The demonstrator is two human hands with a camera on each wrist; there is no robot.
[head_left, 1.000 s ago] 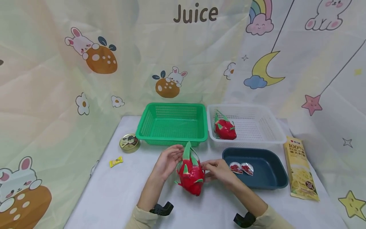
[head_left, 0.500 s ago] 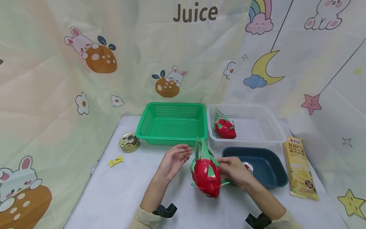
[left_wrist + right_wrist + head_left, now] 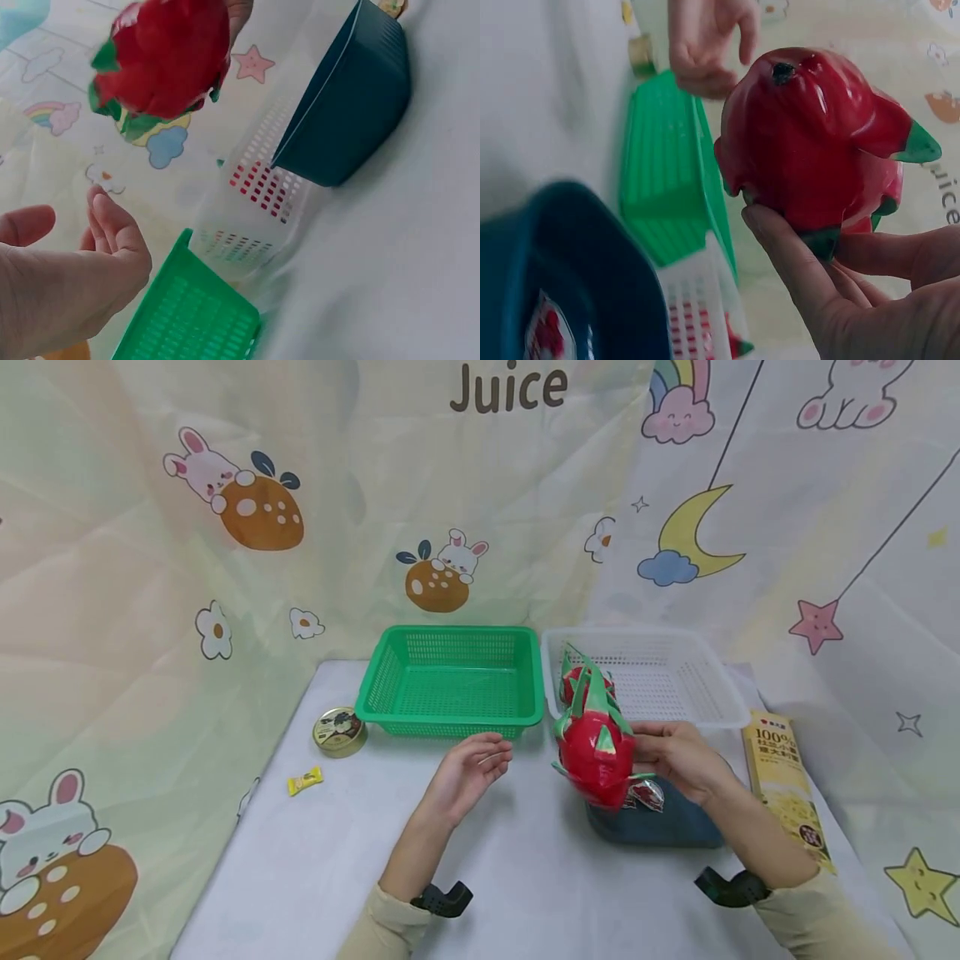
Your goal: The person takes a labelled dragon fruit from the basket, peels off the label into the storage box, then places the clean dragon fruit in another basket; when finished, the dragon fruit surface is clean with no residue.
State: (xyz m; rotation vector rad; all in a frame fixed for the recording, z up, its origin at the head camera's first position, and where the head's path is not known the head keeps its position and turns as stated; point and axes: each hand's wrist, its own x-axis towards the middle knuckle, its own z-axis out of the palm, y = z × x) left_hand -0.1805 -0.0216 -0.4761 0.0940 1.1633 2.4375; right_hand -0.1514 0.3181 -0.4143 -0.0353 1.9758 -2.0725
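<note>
My right hand [image 3: 686,762] holds a red toy dragon fruit [image 3: 597,758] with green leaf tips by its right side, thumb and fingers pinching it in the right wrist view. The fruit [image 3: 810,142] is raised, overlapping the left edge of the dark blue tub [image 3: 652,827] in the head view. A second dragon fruit [image 3: 576,683] sits in the white basket [image 3: 720,693], partly hidden behind the held one. My left hand [image 3: 468,781] is off to the left with relaxed, slightly bent fingers and nothing in it, apart from the fruit.
A green basket [image 3: 450,729] stands at the back, left of the white one. On the left are a round tin [image 3: 340,732] and a small yellow packet [image 3: 304,782]. Small foil-lidded cups [image 3: 647,795] lie in the tub. A yellow noodle packet [image 3: 783,768] lies at right.
My right hand has carried the dragon fruit rightward and up, from in front of the green basket to over the tub's edge. My left hand has come away from it and shifted slightly right.
</note>
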